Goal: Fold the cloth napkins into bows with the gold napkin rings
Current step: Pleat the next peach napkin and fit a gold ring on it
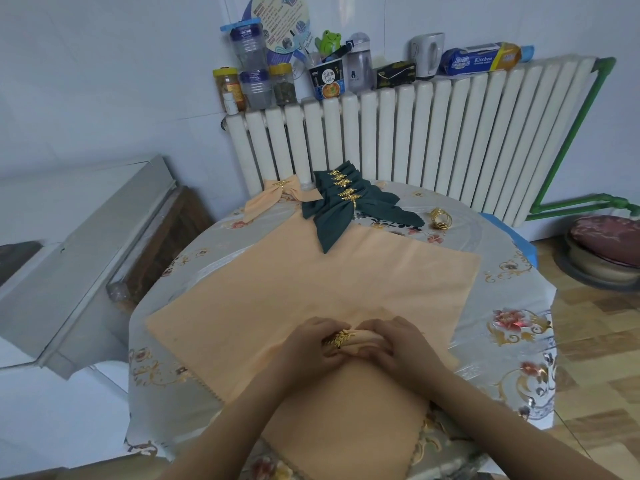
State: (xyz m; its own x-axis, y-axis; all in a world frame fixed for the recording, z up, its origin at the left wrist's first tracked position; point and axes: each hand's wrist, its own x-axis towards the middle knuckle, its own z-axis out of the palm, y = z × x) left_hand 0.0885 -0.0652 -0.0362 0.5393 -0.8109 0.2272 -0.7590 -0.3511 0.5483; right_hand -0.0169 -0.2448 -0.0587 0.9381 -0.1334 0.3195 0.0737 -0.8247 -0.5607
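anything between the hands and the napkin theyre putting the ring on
Nothing visible. The left hand holds the gold ring on the gathered peach napkin, and the right hand grips that napkin directly.

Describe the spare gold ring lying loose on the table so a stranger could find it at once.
Start at the white radiator behind the round table. On the table's far right side, right of the stack of dark green bows, lies the loose gold ring. Unlike the leaf-shaped rings clasping the bows, it is a plain coil holding no cloth.
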